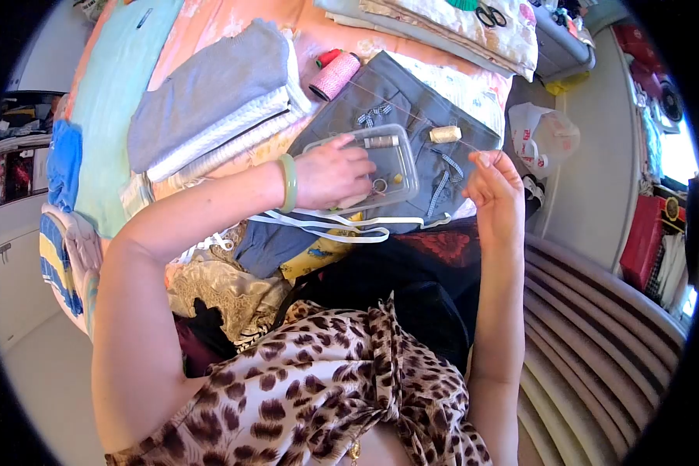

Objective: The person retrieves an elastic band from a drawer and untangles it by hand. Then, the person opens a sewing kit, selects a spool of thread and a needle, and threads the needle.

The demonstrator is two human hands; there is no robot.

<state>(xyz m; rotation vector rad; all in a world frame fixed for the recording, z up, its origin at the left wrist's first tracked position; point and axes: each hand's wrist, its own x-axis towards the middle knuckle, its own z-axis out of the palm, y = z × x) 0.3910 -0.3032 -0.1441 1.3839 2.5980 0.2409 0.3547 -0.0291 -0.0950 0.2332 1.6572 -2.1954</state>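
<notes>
My left hand reaches over the near left side of a clear plastic box, its fingers bent and slightly apart, their tips low in the box. Nothing shows in that hand, though its underside is hidden. A dark-and-pale thread spool and a small ring-shaped item lie in the box. My right hand is raised right of the box, thumb and forefinger pinched on a fine thread. Close to it, a cream thread spool rests on grey cloth with checked ribbon ties.
A pink thread cone and a red spool lie behind the box. Folded grey fabric is at left. White tapes trail along the near edge. Black scissors sit on folded cloth at the back. A striped seat stands at right.
</notes>
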